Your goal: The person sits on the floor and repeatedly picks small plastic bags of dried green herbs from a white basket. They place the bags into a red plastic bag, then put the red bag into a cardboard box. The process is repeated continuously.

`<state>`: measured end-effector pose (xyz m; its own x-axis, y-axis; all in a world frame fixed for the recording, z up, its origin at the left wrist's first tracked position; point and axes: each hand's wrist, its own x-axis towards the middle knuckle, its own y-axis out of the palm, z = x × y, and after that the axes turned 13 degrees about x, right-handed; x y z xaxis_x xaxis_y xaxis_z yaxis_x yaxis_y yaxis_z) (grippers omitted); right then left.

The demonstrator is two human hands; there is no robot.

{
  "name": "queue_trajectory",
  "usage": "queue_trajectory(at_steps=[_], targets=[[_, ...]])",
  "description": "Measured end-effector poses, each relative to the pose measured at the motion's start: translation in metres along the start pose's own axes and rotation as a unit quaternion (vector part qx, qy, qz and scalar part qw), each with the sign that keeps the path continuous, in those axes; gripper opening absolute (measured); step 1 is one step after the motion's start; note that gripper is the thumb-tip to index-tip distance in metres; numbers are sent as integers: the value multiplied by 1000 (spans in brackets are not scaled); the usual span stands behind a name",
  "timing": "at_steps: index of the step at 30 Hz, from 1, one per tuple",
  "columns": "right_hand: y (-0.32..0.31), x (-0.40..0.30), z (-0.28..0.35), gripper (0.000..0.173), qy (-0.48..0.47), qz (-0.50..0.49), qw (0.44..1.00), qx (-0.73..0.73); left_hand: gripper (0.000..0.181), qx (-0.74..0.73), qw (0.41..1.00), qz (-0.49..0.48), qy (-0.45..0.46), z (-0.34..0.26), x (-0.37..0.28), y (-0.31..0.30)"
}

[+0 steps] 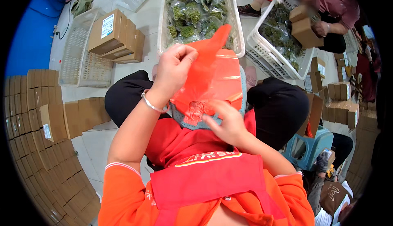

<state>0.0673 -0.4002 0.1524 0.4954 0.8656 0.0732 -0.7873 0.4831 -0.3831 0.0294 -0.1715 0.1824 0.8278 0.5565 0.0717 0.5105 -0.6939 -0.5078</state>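
My left hand pinches a thin red plastic bag between thumb and fingertips, its loose end raised towards the white crate. Beneath it, a flat stack of red plastic bags lies on a blue-grey dotted stool top between my knees. My right hand is at the near end of the bags, fingers apart and slightly blurred. Its thumb is close to a crumpled, see-through red part of the plastic; whether it touches is unclear.
A white plastic crate ahead holds bagged green produce. Cardboard boxes stand at left, beside stacked cartons. At right, a person holds boxes over another crate. A blue stool and another person are lower right.
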Motion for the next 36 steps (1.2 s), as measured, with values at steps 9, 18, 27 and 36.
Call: queue_trajectory(at_steps=[9,18,27,36], targets=[[-36,48,32,17,150,-109,875,447,11,-135,989,-12,-52,-24,-42,12],[-126,-39,-10,14,241,-212,858,402,13,-704,643,67,-292,35,-35,-95],[-58,11,40,26,134,-96,882,441,37,-192,943,240,-126,-18,-79,45],[-69,5,21,36,172,-196,881,394,17,-567,713,25,-412,-24,-57,3]])
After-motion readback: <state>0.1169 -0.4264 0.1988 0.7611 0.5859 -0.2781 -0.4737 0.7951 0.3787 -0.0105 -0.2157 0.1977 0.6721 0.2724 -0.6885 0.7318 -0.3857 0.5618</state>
